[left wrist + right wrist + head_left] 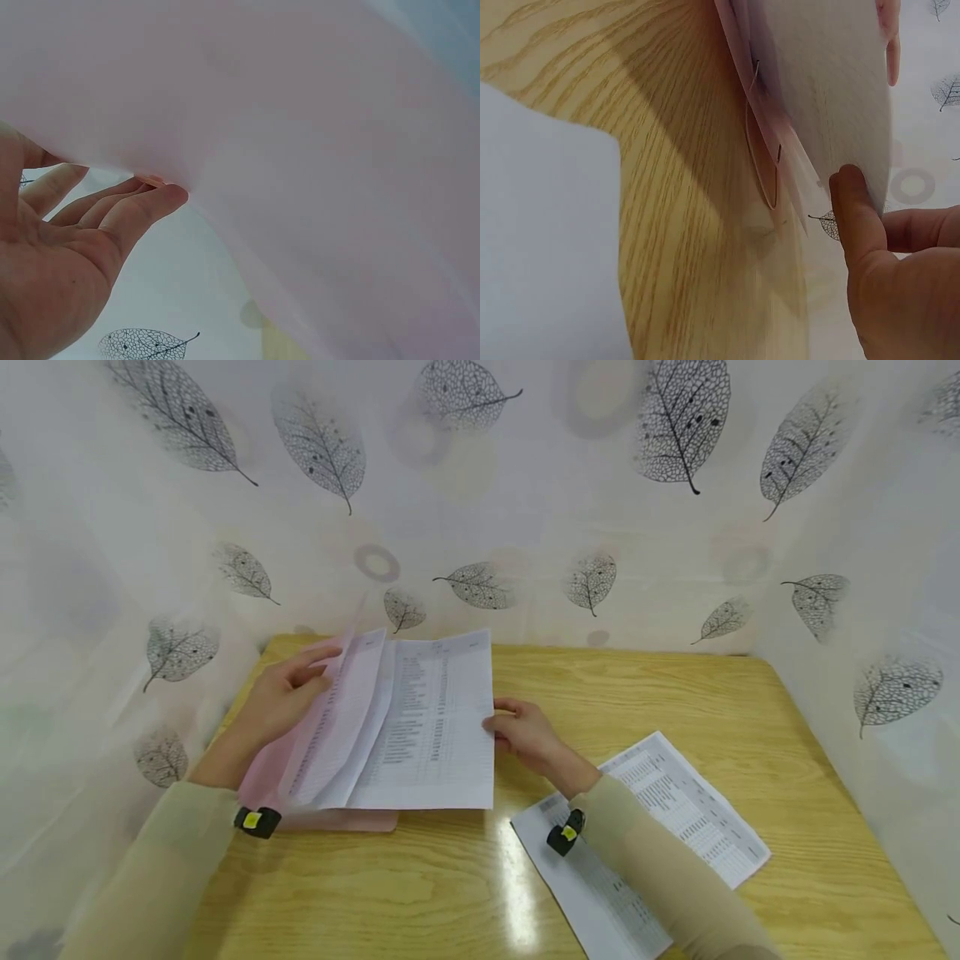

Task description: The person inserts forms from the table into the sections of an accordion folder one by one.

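While both hands work at one spread of paper left of the table's middle, the head view shows the left hand (281,693) pinching the pink cover (281,747) by its edge and the right hand (528,735) gripping the right edge of the printed pages (438,727), probably so the leaves hang apart above the pink backing (345,821). Loose papers (697,814) lie on the wooden table (420,877), near right, partly under the right sleeve (667,860), perhaps to be out of the way. From the left wrist, the cover bellies out above fingertips closed on its edge; I cannot tell how firmly. From the right wrist, the pages tilt up, nipped between the digits as if for support, a thin curved strip (748,135) beside the pink fold
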`<state>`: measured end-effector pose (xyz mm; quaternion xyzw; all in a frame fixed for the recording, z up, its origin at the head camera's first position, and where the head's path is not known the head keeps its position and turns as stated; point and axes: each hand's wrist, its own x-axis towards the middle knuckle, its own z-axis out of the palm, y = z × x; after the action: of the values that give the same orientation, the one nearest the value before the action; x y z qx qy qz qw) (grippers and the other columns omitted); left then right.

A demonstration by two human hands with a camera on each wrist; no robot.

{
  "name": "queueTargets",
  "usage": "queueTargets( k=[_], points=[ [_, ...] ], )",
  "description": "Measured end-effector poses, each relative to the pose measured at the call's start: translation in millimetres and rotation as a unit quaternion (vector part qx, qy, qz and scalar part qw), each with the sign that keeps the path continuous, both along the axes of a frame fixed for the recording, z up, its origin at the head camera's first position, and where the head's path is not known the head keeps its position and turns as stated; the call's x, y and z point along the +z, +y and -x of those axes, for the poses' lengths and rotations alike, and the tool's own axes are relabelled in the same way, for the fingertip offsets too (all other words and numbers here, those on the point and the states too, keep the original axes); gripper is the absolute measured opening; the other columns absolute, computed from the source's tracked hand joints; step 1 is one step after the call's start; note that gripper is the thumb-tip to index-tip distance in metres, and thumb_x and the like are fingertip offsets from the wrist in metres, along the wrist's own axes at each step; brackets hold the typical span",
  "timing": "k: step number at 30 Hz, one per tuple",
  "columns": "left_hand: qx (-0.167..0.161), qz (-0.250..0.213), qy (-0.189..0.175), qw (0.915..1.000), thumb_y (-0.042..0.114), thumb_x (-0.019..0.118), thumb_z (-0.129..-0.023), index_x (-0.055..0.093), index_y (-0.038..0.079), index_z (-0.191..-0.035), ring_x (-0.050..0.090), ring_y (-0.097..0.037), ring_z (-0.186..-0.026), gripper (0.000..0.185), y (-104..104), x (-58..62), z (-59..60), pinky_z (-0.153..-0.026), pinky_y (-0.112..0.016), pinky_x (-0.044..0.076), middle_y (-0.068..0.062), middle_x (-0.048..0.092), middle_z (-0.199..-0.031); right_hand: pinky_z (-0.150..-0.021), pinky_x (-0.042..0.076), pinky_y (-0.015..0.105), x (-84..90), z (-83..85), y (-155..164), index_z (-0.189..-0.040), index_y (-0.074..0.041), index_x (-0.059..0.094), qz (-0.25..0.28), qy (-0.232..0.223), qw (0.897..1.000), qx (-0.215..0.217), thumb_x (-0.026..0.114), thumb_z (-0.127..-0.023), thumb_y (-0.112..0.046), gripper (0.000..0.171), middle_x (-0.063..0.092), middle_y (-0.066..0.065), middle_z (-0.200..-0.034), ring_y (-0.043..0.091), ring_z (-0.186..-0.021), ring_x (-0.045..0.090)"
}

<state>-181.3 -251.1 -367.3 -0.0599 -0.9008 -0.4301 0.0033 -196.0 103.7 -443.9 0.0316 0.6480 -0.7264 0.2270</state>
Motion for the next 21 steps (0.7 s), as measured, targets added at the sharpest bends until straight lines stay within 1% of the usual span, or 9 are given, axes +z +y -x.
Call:
queueTargets(
  k=[2,4,7,10,13,16,17,19,21],
  points=[
    [-0.001,-0.004,0.004,1.0000,0.013,0.056,-0.106,0.054,0.012,-0.155,0.055,-0.046,-0.141,0.049,-0.4,-0.5,-0.1,-0.099,-0.022,0.048,-0.018,0.047,-0.163,-0.080,0.062,0.030,1.5,-0.4,-0.4,-0.147,0.012,0.049,0.001,0.001,1.000,-0.004,0.056,-0.100,0.004,0.049,0.073,0.020,-0.117,0.012,-0.086,0.074],
    [-0.002,-0.003,0.005,1.0000,0.014,0.056,-0.106,0.054,0.012,-0.155,0.055,-0.045,-0.141,0.049,-0.5,-0.4,-0.5,-0.096,-0.017,0.046,-0.017,0.047,-0.163,-0.080,0.062,0.030,2.6,-0.7,-0.8,-0.147,0.011,0.050,-0.001,0.001,1.000,-0.003,0.057,-0.099,0.003,0.048,0.073,0.022,-0.120,0.013,-0.088,0.074],
    [0.000,0.001,0.001,1.0000,0.014,0.055,-0.107,0.053,0.013,-0.156,0.054,-0.046,-0.142,0.049,-0.3,-0.1,-1.2,-0.105,-0.034,0.050,-0.017,0.046,-0.164,-0.080,0.062,0.029,2.5,-1.2,-0.7,-0.146,0.010,0.051,-0.005,-0.002,1.000,0.018,0.058,-0.100,0.003,0.048,0.072,0.023,-0.123,0.016,-0.091,0.075],
    [0.002,0.004,-0.004,1.0000,0.014,0.054,-0.107,0.052,0.013,-0.157,0.052,-0.046,-0.144,0.049,0.3,0.0,-1.3,-0.110,-0.058,0.047,-0.016,0.044,-0.165,-0.078,0.062,0.027,2.4,-2.4,-0.3,-0.146,0.009,0.052,-0.010,-0.007,0.999,0.041,0.058,-0.100,0.003,0.047,0.073,0.022,-0.122,0.017,-0.092,0.075],
    [0.002,0.002,-0.004,1.0000,0.013,0.053,-0.107,0.052,0.013,-0.157,0.051,-0.047,-0.144,0.049,1.0,-0.2,-1.0,-0.111,-0.062,0.045,-0.016,0.043,-0.166,-0.073,0.061,0.025,3.6,-4.4,0.7,-0.146,0.008,0.052,-0.018,-0.009,0.999,0.047,0.058,-0.099,0.003,0.047,0.074,0.021,-0.120,0.016,-0.091,0.076],
    [0.001,0.005,0.001,1.0000,0.013,0.053,-0.107,0.052,0.013,-0.156,0.052,-0.046,-0.144,0.049,1.5,-0.2,-0.5,-0.111,-0.059,0.046,-0.016,0.045,-0.165,-0.071,0.061,0.024,5.8,-6.1,2.6,-0.146,0.008,0.052,-0.025,-0.008,0.998,0.048,0.058,-0.099,0.002,0.048,0.074,0.022,-0.120,0.017,-0.091,0.076],
    [0.002,0.007,0.003,1.0000,0.013,0.053,-0.107,0.053,0.013,-0.156,0.053,-0.045,-0.144,0.049,1.4,0.0,-0.3,-0.110,-0.054,0.048,-0.016,0.046,-0.164,-0.071,0.061,0.024,6.6,-6.6,3.4,-0.147,0.007,0.052,-0.028,-0.008,0.998,0.050,0.058,-0.099,0.002,0.049,0.073,0.023,-0.122,0.018,-0.091,0.076],
    [0.001,0.010,0.006,0.9999,0.013,0.054,-0.107,0.053,0.013,-0.156,0.054,-0.045,-0.143,0.049,1.4,-0.1,0.3,-0.109,-0.052,0.048,-0.017,0.046,-0.164,-0.073,0.061,0.024,8.0,-6.8,4.7,-0.148,0.007,0.050,-0.032,-0.006,0.998,0.058,0.058,-0.100,0.001,0.050,0.072,0.026,-0.125,0.019,-0.093,0.077],
    [0.000,0.011,0.011,0.9999,0.013,0.055,-0.106,0.054,0.013,-0.155,0.055,-0.045,-0.142,0.048,1.2,-0.4,0.6,-0.106,-0.040,0.051,-0.017,0.047,-0.163,-0.073,0.061,0.025,7.7,-6.0,5.4,-0.148,0.008,0.049,-0.032,-0.004,0.997,0.069,0.059,-0.099,0.002,0.050,0.071,0.028,-0.127,0.020,-0.093,0.077]
  ],
)
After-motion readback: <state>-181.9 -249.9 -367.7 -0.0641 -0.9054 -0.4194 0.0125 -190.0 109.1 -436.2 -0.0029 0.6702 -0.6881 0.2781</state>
